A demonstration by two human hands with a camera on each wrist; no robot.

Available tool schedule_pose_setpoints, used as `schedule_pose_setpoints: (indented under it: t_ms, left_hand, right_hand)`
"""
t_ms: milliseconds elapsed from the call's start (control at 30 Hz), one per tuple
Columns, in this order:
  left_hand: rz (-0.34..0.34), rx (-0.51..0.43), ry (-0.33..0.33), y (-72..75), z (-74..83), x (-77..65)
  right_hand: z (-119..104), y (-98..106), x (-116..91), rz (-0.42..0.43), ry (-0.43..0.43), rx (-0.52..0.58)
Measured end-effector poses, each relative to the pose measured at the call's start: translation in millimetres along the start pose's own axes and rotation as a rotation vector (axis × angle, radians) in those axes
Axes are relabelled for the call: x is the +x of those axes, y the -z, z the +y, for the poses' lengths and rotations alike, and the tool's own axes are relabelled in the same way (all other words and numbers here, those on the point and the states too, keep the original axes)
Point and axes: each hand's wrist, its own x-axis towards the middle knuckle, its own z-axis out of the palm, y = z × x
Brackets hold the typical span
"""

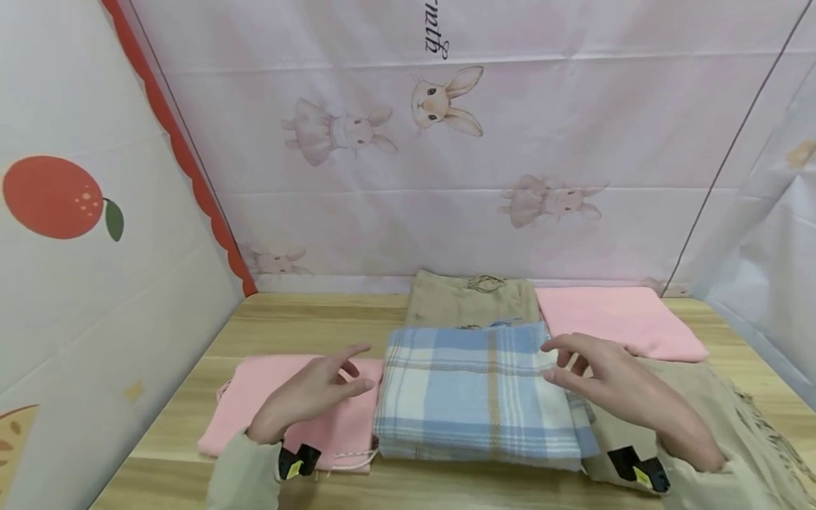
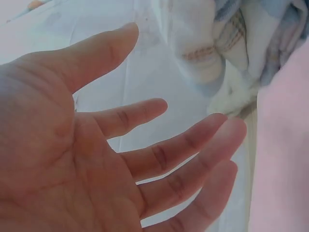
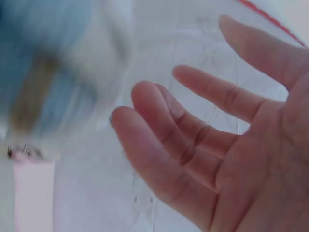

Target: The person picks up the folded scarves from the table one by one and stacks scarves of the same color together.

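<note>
A folded blue and white plaid scarf [image 1: 455, 404] with a tan stripe lies in the middle of the table. To its left, over a folded pink scarf [image 1: 255, 404], hovers my left hand [image 1: 312, 393], its fingers spread and loosely bent around nothing. My right hand [image 1: 612, 379] is held above the plaid scarf's right edge, fingers relaxed and apart. Both wrist views show bare palms: the left hand [image 2: 145, 154] beside pink cloth [image 2: 285, 145], the right hand [image 3: 207, 140] near blurred blue plaid cloth [image 3: 53, 72].
Behind the plaid scarf is a folded beige scarf [image 1: 459, 301]. Another pink scarf [image 1: 618, 319] lies at the back right, and a beige fringed scarf [image 1: 707, 411] spreads at the right. The wooden table [image 1: 306, 322] meets rabbit-printed cloth walls [image 1: 446, 234] behind.
</note>
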Motion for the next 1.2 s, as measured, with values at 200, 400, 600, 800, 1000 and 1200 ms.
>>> schedule_pose_setpoints:
  t_ms: [200, 400, 600, 800, 1000, 1200]
  left_hand:
    - [0.034, -0.006, 0.015, 0.7, 2.2, -2.4]
    - [0.12, 0.014, -0.012, -6.1, 21.9, 3.3]
    - [0.155, -0.013, -0.092, -15.9, 46.6, 11.6]
    - [0.123, -0.045, -0.201, -35.3, 72.0, 24.7]
    - [0.068, -0.053, -0.267, -54.5, 94.9, 37.9]
    - [0.069, -0.034, -0.296, -70.0, 122.6, 52.6]
  right_hand:
    - [-5.2, -4.0, 6.5, 0.059, 0.005, 0.015]
    - [9.9, 6.1, -3.4, 0.071, -0.044, -0.036]
    - [30.9, 18.9, -19.6, 0.076, -0.089, -0.07]
    - [52.7, 33.3, -36.0, 0.1, -0.142, -0.105]
    - [69.7, 43.4, -50.8, 0.086, -0.219, -0.105]
    - [81.0, 50.2, -63.5, 0.106, -0.275, -0.138]
